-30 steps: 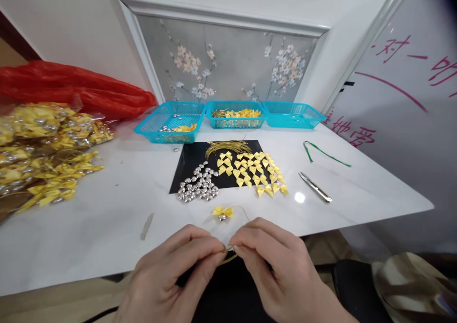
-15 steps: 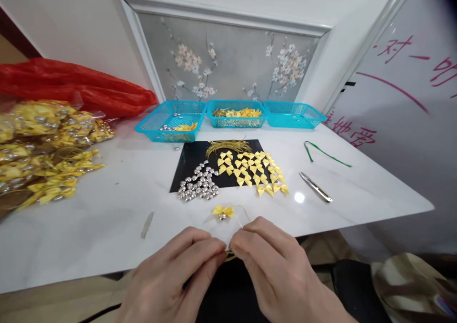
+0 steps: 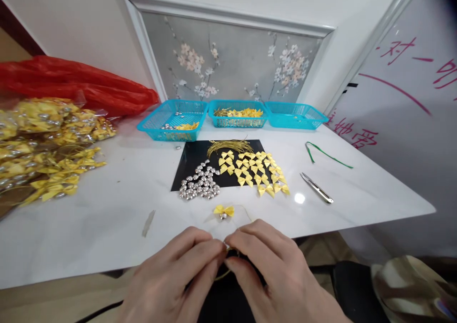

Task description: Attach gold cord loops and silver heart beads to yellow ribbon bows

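My left hand [image 3: 182, 270] is closed in a pinch on a thin gold cord [image 3: 223, 275] at the table's front edge. My right hand [image 3: 278, 266] meets it there, its fingers curled about the same cord, with thumb and forefinger slightly parted. The fingers hide most of what lies between them. Just beyond my hands, a yellow bow with silver bells [image 3: 223, 212] lies on the table, and a fine strand curves from it toward my right hand.
A black mat [image 3: 189, 159] bears silver bells [image 3: 200, 185], gold cords [image 3: 228, 145] and yellow bows [image 3: 255, 163]. Blue baskets [image 3: 153, 132] line the wall. Snips [image 3: 316, 188] and a green ribbon [image 3: 328, 155] lie right. Bagged yellow bows [image 3: 46, 123] are piled left.
My right thumb has moved down, away from its fingertips, showing a gap with cord in it. A loop of cord now hangs lower below my left fingertips. The bow with bells stays put.
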### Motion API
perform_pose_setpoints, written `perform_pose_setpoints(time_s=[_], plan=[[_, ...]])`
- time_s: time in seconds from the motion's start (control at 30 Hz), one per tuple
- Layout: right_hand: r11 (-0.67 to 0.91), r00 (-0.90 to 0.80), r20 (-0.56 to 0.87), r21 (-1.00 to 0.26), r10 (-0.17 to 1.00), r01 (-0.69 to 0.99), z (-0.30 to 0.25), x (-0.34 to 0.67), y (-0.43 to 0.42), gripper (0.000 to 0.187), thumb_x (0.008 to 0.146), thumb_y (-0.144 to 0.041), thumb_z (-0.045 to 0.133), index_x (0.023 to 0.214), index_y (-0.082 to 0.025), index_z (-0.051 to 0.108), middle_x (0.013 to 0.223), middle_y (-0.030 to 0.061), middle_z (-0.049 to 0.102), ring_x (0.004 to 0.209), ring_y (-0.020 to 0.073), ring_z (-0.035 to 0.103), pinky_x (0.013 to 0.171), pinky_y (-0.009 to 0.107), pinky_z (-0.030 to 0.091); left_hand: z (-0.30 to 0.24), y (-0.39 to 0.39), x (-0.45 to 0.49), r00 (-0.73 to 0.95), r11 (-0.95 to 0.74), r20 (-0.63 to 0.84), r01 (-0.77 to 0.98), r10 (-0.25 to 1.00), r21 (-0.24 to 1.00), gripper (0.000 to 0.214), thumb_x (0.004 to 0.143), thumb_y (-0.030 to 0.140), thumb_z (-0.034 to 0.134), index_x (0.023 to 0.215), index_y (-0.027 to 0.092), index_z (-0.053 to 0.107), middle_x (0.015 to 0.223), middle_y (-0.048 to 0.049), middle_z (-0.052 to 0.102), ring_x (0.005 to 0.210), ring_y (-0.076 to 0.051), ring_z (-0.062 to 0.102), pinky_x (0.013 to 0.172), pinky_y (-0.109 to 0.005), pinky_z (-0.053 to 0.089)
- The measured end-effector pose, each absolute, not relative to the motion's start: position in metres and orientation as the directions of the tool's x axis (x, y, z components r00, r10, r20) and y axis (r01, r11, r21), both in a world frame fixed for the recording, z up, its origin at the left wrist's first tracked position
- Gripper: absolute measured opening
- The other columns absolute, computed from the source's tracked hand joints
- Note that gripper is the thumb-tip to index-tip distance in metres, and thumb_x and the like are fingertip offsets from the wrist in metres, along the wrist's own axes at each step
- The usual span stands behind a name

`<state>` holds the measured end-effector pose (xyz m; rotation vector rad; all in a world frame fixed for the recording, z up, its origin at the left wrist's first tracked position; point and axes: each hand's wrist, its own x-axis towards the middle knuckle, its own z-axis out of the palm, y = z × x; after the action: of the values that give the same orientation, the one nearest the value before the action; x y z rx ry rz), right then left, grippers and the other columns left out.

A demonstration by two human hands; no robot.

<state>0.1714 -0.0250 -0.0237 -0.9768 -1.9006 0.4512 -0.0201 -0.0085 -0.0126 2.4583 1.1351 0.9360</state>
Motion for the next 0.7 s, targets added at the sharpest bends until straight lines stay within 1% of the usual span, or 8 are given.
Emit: perform_pose_setpoints(time_s=[0.17, 0.3, 0.4, 0.5, 0.57, 0.63, 0.7], plan=[[0.65, -0.307, 0.584, -0.579, 0.752, 0.492, -0.028, 0.172, -0.021, 0.02, 0.095, 0.0, 0.05, 0.096, -0.013, 0.064, 0.086, 0.0073, 0.065, 0.075, 0.018, 0.058, 0.068, 0.031, 0.055, -0.012, -0.007, -0.018, 0.465, -0.623, 0.415, 0.575, 0.782, 0.529, 0.021, 0.092, 0.011, 0.059, 0.094, 0.03, 0.066, 0.084, 0.0066, 0.069, 0.07, -0.007, 0.07, 0.066, -0.012, 0.052], [0.654, -0.338, 0.576, -0.529, 0.745, 0.54, -0.035, 0.174, -0.018, 0.023, 0.096, 0.001, 0.044, 0.091, -0.013, 0.062, 0.081, 0.0066, 0.061, 0.072, 0.0186, 0.054, 0.063, 0.032, 0.049, -0.017, -0.003, -0.013, 0.437, -0.544, 0.343, 0.517, 0.832, 0.661, 0.022, 0.093, 0.011, 0.057, 0.086, 0.028, 0.069, 0.08, 0.0056, 0.07, 0.07, -0.009, 0.069, 0.065, -0.015, 0.053], [0.628, -0.323, 0.554, -0.549, 0.768, 0.551, -0.039, 0.175, -0.017, 0.024, 0.096, 0.001, 0.042, 0.091, -0.014, 0.06, 0.082, 0.0057, 0.06, 0.073, 0.0185, 0.054, 0.063, 0.031, 0.048, -0.022, 0.001, -0.01, 0.423, -0.453, 0.261, 0.457, 0.868, 0.765, 0.024, 0.093, 0.012, 0.055, 0.083, 0.028, 0.071, 0.078, 0.0054, 0.071, 0.071, -0.01, 0.069, 0.065, -0.016, 0.053], [0.593, -0.312, 0.513, -0.593, 0.8, 0.545, -0.04, 0.176, -0.016, 0.025, 0.097, -0.002, 0.041, 0.09, -0.015, 0.061, 0.083, 0.0059, 0.06, 0.076, 0.0189, 0.056, 0.065, 0.031, 0.049, -0.026, 0.005, -0.008, 0.407, -0.373, 0.182, 0.461, 0.895, 0.805, 0.023, 0.095, 0.019, 0.055, 0.079, 0.026, 0.07, 0.077, 0.0041, 0.07, 0.072, -0.012, 0.068, 0.066, -0.02, 0.052], [0.547, -0.313, 0.451, -0.638, 0.836, 0.542, -0.04, 0.177, -0.011, 0.025, 0.099, -0.005, 0.041, 0.091, -0.016, 0.062, 0.085, 0.0058, 0.062, 0.077, 0.0185, 0.059, 0.068, 0.03, 0.051, -0.027, 0.009, -0.007, 0.389, -0.329, 0.141, 0.473, 0.91, 0.817, 0.024, 0.095, 0.025, 0.055, 0.077, 0.026, 0.07, 0.077, 0.0029, 0.069, 0.072, -0.014, 0.066, 0.067, -0.022, 0.052], [0.472, -0.306, 0.359, -0.68, 0.882, 0.561, -0.039, 0.18, -0.002, 0.023, 0.101, -0.008, 0.045, 0.094, -0.017, 0.064, 0.088, 0.0043, 0.065, 0.08, 0.0172, 0.063, 0.073, 0.028, 0.053, -0.028, 0.014, -0.008, 0.355, -0.285, 0.113, 0.48, 0.928, 0.83, 0.024, 0.094, 0.03, 0.057, 0.075, 0.026, 0.071, 0.078, 0.002, 0.068, 0.074, -0.015, 0.066, 0.068, -0.023, 0.051], [0.396, -0.272, 0.287, -0.689, 0.918, 0.607, -0.039, 0.182, 0.01, 0.02, 0.102, -0.012, 0.048, 0.096, -0.019, 0.066, 0.091, 0.0027, 0.068, 0.082, 0.016, 0.066, 0.075, 0.026, 0.053, -0.029, 0.021, -0.011, 0.306, -0.243, 0.096, 0.486, 0.947, 0.84, 0.022, 0.091, 0.033, 0.06, 0.075, 0.027, 0.074, 0.082, 0.0006, 0.07, 0.077, -0.016, 0.066, 0.066, -0.024, 0.051]])
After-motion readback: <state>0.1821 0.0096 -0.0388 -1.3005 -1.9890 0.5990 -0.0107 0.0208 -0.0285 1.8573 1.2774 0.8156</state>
